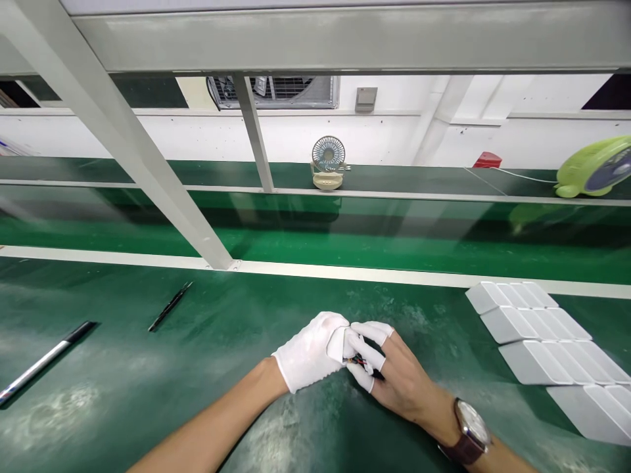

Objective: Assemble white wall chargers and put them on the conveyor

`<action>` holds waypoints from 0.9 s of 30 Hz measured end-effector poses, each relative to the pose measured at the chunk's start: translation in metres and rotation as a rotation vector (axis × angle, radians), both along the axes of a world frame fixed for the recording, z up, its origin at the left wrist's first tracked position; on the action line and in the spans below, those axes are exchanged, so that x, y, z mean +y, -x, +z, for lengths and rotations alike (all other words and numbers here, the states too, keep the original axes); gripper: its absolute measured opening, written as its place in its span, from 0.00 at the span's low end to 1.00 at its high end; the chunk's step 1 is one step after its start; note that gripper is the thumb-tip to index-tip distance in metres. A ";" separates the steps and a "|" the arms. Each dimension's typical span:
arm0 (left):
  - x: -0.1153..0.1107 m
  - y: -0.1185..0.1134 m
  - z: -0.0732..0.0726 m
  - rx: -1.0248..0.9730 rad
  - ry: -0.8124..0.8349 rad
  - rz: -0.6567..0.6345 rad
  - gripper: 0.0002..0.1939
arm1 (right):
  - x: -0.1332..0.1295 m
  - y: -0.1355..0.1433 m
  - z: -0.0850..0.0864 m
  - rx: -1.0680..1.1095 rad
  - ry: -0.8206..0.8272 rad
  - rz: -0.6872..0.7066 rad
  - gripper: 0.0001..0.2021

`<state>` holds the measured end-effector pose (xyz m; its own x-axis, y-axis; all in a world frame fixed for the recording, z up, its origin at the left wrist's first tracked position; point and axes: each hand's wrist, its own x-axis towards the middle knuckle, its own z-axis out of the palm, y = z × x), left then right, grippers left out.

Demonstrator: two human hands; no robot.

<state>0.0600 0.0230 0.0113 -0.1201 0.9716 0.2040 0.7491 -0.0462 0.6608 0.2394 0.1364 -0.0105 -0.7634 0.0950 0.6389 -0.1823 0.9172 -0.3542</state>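
My left hand (311, 351), in a white glove, is closed round a small white casing (337, 344) above the green tabletop. Thin coloured wires (357, 360) show at the casing's right side. My right hand (394, 368) wears white finger covers and a wristwatch. Its fingers are bent together on the casing and wires from the right. Most of the casing is hidden by the fingers, so its exact kind cannot be made out.
White trays (537, 361) stand in rows at the right. A black pen (170, 307) and a silver-and-black rod (46, 361) lie at the left. A grey metal post (148, 157) slants down to the table. Beyond stand a small fan (328, 161) and a green fan (586, 167).
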 end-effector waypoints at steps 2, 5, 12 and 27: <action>0.000 0.001 -0.004 0.043 -0.036 -0.025 0.05 | -0.001 -0.001 0.001 0.006 0.050 -0.004 0.33; -0.002 0.006 -0.012 0.105 -0.148 0.002 0.20 | -0.002 -0.006 0.006 -0.021 0.184 0.005 0.31; -0.012 0.013 -0.010 -0.080 -0.071 -0.131 0.13 | 0.002 -0.009 -0.006 -0.067 0.415 -0.137 0.21; -0.023 0.005 -0.005 -0.311 -0.151 0.219 0.30 | 0.002 -0.001 -0.017 -0.104 0.079 0.055 0.30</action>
<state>0.0552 -0.0002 0.0060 -0.3989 0.8783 0.2635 0.5179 -0.0214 0.8552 0.2404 0.1384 -0.0278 -0.8305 0.0981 0.5483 -0.1903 0.8752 -0.4448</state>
